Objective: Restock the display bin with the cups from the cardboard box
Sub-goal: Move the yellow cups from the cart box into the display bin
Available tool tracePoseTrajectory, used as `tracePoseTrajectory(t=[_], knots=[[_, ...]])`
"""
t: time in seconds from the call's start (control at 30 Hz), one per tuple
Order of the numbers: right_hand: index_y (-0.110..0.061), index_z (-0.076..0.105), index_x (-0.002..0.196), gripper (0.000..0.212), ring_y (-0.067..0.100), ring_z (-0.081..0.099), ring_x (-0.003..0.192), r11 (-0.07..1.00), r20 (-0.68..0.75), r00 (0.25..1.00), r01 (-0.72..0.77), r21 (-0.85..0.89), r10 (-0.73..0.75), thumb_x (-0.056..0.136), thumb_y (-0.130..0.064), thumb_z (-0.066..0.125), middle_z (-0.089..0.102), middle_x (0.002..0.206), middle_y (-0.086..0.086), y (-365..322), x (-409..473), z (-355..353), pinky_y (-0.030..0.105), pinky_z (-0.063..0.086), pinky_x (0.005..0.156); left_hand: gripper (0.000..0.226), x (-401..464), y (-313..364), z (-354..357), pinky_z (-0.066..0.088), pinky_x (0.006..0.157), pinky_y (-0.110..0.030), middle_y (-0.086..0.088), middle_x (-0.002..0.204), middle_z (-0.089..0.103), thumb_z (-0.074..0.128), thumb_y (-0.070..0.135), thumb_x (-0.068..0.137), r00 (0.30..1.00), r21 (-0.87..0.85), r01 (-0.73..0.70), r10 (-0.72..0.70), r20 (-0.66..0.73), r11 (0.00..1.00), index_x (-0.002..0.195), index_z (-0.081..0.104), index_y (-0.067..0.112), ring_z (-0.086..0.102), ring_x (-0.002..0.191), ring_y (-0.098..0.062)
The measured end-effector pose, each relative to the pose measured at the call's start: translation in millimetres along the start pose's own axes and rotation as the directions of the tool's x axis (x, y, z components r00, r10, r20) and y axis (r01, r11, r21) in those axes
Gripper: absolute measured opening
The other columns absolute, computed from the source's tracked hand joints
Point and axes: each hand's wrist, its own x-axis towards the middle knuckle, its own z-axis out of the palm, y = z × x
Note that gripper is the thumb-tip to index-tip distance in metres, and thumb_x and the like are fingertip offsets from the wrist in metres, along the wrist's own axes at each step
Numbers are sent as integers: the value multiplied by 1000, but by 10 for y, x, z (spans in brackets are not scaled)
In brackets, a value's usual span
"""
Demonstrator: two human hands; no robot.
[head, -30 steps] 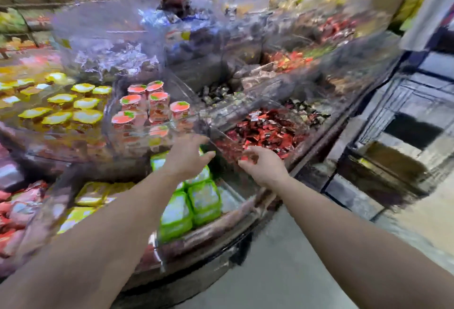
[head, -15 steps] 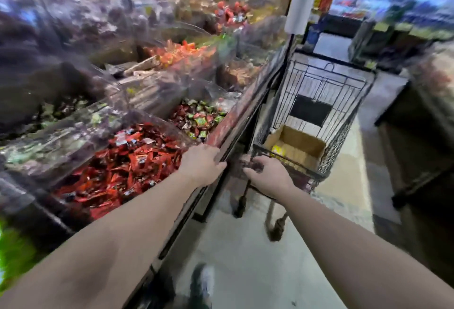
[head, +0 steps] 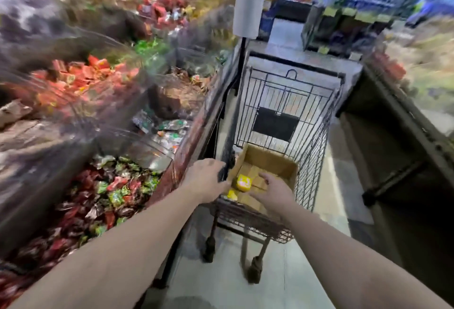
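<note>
In the cardboard box (head: 269, 161) inside the trolley (head: 290, 117), one yellow cup (head: 244, 182) is seen just ahead and left of the right hand (head: 272, 192), the nearer one, fingers loosely spread, nothing held. The left hand (head: 205, 178), relaxed, is held at the box's left edge.

- A black wire cart (head: 282, 117) stands at twelve o'clock, holding an open cardboard box (head: 267, 161).
- A yellow cup (head: 244, 182) lies inside the box.
- The right hand (head: 272, 195) reaches into the box just beside the cup, fingers relaxed.
- The left hand (head: 205, 179) hovers at the cart's eleven o'clock edge.
- Clear bins of wrapped sweets (head: 110, 195) fill nine o'clock.
</note>
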Motion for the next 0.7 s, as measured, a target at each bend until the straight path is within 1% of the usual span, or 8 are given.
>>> tracePoseTrajectory(t=[0.07, 0.13, 0.3, 0.43, 0.53, 0.6, 0.63, 0.7], knots=[[-24, 41, 143, 72, 25, 53, 123, 1000, 20, 1000, 21, 2, -21, 81, -46, 71, 51, 139, 8, 96, 355, -55, 34, 45, 100, 62, 296, 20, 127, 30, 112, -38, -3, 146, 41, 55, 54, 87, 999, -41, 22, -21, 29, 999, 140, 41, 27, 34, 135, -25], [-20, 41, 143, 69, 24, 52, 124, 999, 50, 998, 51, -12, -50, 84, -40, 70, 50, 141, 6, 221, 722, -89, 33, 44, 99, 61, 562, 28, 283, 27, 114, -39, -1, 149, 35, 55, 49, 89, 994, -96, 82, -75, 78, 992, 144, 37, 27, 28, 138, -26], [-19, 40, 143, 69, 24, 54, 121, 998, 195, 980, 52, -35, -44, 84, -38, 71, 50, 139, 7, 676, 1779, -168, 31, 47, 92, 65, 1217, 52, 836, 32, 111, -37, -3, 147, 37, 61, 47, 87, 951, -201, 287, -253, 179, 937, 144, 37, 25, 35, 134, -26], [-21, 42, 142, 64, 26, 58, 115, 993, 384, 923, 43, -112, 4, 87, -42, 65, 54, 134, 9, 966, 2511, -185, 30, 48, 90, 65, 1518, 201, 1231, 32, 108, -28, -2, 145, 41, 65, 43, 86, 868, -262, 485, -423, 259, 834, 142, 40, 24, 42, 130, -20], [-26, 47, 137, 54, 26, 62, 107, 984, 497, 867, 64, -168, 29, 87, -42, 61, 63, 120, 8, 1070, 2943, 87, 30, 50, 84, 65, 1669, 254, 1482, 37, 104, -29, -2, 144, 41, 68, 38, 84, 792, -308, 609, -535, 294, 731, 142, 40, 24, 46, 127, -21], [-26, 49, 136, 52, 26, 61, 109, 979, 562, 826, 80, -189, 41, 88, -42, 59, 65, 118, 8, 1060, 3136, 343, 29, 51, 82, 66, 1742, 255, 1612, 37, 102, -26, -4, 141, 44, 71, 31, 82, 748, -373, 663, -599, 286, 649, 141, 42, 22, 47, 126, -20], [-22, 49, 136, 50, 27, 59, 112, 980, 593, 804, 78, -184, 48, 90, -40, 57, 63, 120, 9, 1038, 3204, 504, 28, 50, 82, 67, 1774, 239, 1669, 37, 99, -23, -3, 139, 44, 73, 27, 81, 729, -405, 680, -624, 282, 612, 141, 42, 22, 48, 123, -18], [-14, 47, 137, 48, 28, 52, 121, 980, 633, 772, 68, -186, 67, 94, -37, 51, 57, 130, 10, 946, 3302, 767, 26, 46, 89, 70, 1817, 171, 1824, 39, 90, -17, 0, 131, 48, 76, 24, 79, 703, -452, 696, -660, 266, 558, 140, 42, 23, 52, 114, -13]])
